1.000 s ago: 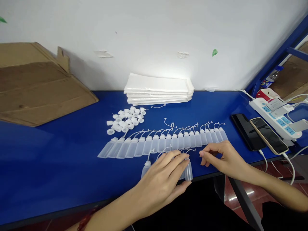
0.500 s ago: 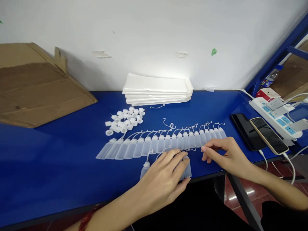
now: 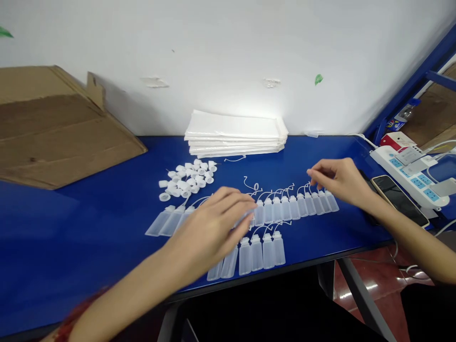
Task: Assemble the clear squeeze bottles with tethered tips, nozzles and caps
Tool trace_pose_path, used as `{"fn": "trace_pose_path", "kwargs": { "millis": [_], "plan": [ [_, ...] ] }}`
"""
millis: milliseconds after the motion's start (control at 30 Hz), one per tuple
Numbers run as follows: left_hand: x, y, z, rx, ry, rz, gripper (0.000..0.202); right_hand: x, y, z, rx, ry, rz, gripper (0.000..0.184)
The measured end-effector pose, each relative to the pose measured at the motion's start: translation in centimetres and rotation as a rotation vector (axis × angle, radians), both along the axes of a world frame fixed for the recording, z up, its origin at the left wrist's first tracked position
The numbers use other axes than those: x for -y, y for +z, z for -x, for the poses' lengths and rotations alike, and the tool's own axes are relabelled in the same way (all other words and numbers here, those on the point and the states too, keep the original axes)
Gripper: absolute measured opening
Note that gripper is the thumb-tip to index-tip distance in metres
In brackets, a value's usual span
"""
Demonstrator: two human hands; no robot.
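Observation:
My left hand (image 3: pixel 223 218) hovers over the middle of the back row of small translucent squeeze bottles (image 3: pixel 285 209), hiding several of them. Its fingers are stretched out, with nothing seen in them. At the right end of that row, my right hand (image 3: pixel 337 180) has its thumb and fingers drawn together by the bottles' thin white strap ends. Whether a strap is between the fingertips is too small to tell. A shorter front row of similar bottles (image 3: pixel 256 254) lies near the table edge. Thin curled straps rise from the bottle necks.
White needle-tipped caps (image 3: pixel 188 178) lie piled behind the row's left part. A stack of white plastic packets (image 3: pixel 235 130) is against the wall. Cardboard (image 3: pixel 64 128) leans at left; a phone (image 3: pixel 401 199) and a power strip (image 3: pixel 409 173) are at right. A loose strap (image 3: pixel 235 159) lies by the packets.
My left hand has moved off the front row, up and left over the back row, uncovering front bottles. My right hand has moved up and right to the back row's strap ends.

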State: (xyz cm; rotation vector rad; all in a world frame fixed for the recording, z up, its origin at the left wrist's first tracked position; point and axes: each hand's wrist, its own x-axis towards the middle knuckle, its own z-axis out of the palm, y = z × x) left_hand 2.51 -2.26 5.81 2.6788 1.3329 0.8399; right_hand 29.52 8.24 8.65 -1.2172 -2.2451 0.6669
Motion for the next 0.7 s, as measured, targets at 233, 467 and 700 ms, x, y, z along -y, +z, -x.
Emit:
{"fn": "trace_pose_path", "kwargs": {
  "millis": [233, 467, 700],
  "plan": [
    [-6.7, -0.9, 3.2, -0.115, 0.093, 0.319, 0.034, -9.5, -1.2, -1.5, 0.25, -0.173, -0.166, 0.013],
    [-8.9, -1.5, 0.9, -0.125, 0.14, 0.417, 0.039, -15.6, -4.1, -2.6, 0.373, -0.292, -0.263, 0.025],
    [-9.0, -2.3, 0.3, -0.064, 0.12, 0.375, 0.028, -19.9, -5.7, -3.5, 0.413, -0.344, -0.259, 0.036]
  ]
}}
